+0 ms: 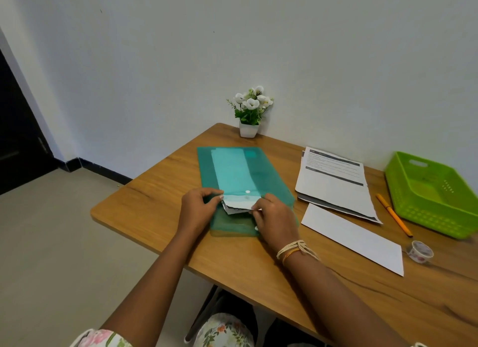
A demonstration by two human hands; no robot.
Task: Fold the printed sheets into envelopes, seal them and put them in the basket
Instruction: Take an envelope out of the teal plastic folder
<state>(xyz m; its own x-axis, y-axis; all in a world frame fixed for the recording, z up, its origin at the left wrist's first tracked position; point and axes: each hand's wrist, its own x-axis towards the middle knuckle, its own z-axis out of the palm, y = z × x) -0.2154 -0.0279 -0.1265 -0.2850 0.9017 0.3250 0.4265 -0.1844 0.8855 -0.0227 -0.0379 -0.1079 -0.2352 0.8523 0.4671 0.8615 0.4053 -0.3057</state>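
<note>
A translucent green plastic folder [232, 170] lies on the wooden table [155, 207], with white envelopes showing through it. At its open near end, a few white envelopes [238, 204] stick out. My left hand [199, 209] holds the folder's flap at the left of the opening. My right hand [274, 217] pinches the edges of the envelopes at the right. A stack of printed sheets [333, 181] lies to the right of the folder. One white envelope [354, 238] lies flat in front of the stack. The green plastic basket [434, 191] stands at the far right.
An orange pen [393, 214] lies between the printed sheets and the basket. A small roll of patterned tape [419, 252] sits near the envelope's right end. A white pot of artificial flowers [249, 113] stands at the back by the wall.
</note>
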